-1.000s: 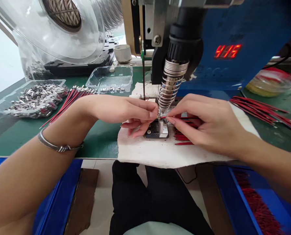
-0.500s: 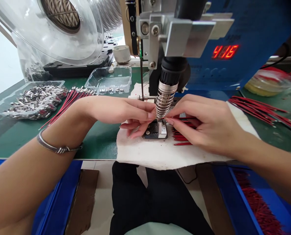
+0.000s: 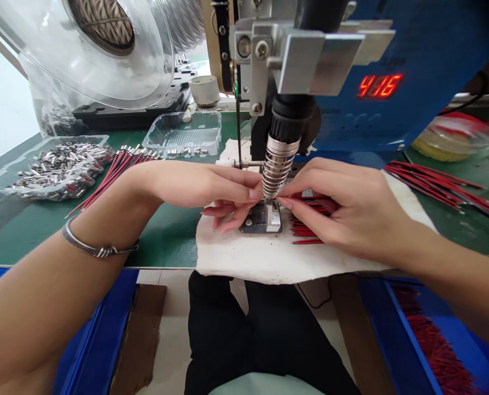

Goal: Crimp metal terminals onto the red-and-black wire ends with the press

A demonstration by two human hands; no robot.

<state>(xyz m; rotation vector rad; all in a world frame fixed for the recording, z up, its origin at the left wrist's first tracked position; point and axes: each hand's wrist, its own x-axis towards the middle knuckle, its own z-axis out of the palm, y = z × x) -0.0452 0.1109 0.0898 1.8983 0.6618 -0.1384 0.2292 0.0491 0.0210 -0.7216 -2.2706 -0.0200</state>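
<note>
My left hand [image 3: 211,186] comes in from the left, thumb and forefinger pinched just beside the tip of a soldering iron wrapped in a metal coil [image 3: 277,164]. What it pinches is hidden behind the fingertips and the iron. On the other side, my right hand [image 3: 343,203] pinches a thin red wire close to the tip. Under the iron sits a small metal block [image 3: 273,218] on a dark base plate [image 3: 252,222]. Cut red and black wires [image 3: 305,227] lie on a white cloth [image 3: 260,260], partly beneath my right hand.
A blue machine [image 3: 363,120] showing 416 stands behind. At left are a clear tray of metal tubes [image 3: 63,170], a wire bundle [image 3: 112,170] and a second clear tray [image 3: 186,131]. More red wires [image 3: 437,184] lie at right. A blue bin [image 3: 417,334] sits below.
Both hands hold the same pinch beside the iron tip. The view has shifted very slightly; nothing else has visibly moved.
</note>
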